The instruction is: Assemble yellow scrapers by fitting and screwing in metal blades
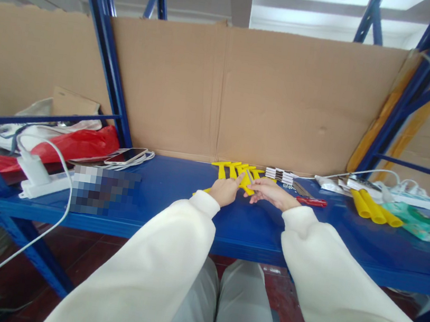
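Observation:
Over the blue shelf's surface [178, 193], both of my hands are closed on one yellow plastic piece [246, 186]. My left hand [227, 188] grips it from the left, its fingers partly covering it. From the right, my right hand [269, 191] pinches the same piece with thumb and fingers. A narrow pale strip [251, 176] shows at the piece near my right fingertips; its kind is unclear. Just behind my hands lie several T-shaped yellow plastic pieces [222, 169] in a row. Another yellow end pokes out beneath my left wrist.
Right of my hands are stacked small white-and-dark pieces [276, 174], a red tool [311, 201], yellow tubes [376, 208] and a green packet [420, 224]. At left sit a phone [125, 155], a white power strip [47, 185] and a red bag [79, 143]. Cardboard [287, 102] closes the back.

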Demonstrator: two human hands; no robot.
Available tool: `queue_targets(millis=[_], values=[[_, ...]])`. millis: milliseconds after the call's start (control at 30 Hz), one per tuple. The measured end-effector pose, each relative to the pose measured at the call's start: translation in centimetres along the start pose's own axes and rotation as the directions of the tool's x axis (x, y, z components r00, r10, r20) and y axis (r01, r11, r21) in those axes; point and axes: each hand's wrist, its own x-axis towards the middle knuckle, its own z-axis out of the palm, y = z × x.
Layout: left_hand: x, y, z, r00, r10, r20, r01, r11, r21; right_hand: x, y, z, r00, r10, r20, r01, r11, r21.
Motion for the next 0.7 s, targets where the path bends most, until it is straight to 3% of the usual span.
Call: queue_targets(millis=[533, 633, 667, 700], values=[[0.0, -0.1, -0.3, 1.000, -0.007, -0.001, 0.006, 0.999, -0.038, 0.6, 0.4, -1.1, 0.998, -0.036, 0.060, 0.035, 0.999, 0.014], [0.0, -0.2, -0.4, 1.000, -0.028, -0.002, 0.028, 0.998, -0.058, 1.0, 0.4, -3.0, 0.992, -0.083, -0.092, 0.065, 0.980, -0.187], [0.0, -0.3, -0.5, 0.999, -0.038, -0.003, 0.037, 0.997, -0.064, 1.2, 0.6, -4.0, 0.972, -0.106, -0.211, 0.033, 0.946, -0.324], [-0.1, -0.3, -0.6, 0.999, -0.048, -0.004, 0.048, 0.996, -0.069, 1.3, 0.8, -5.2, 0.918, -0.151, -0.368, -0.049, 0.876, -0.480]])
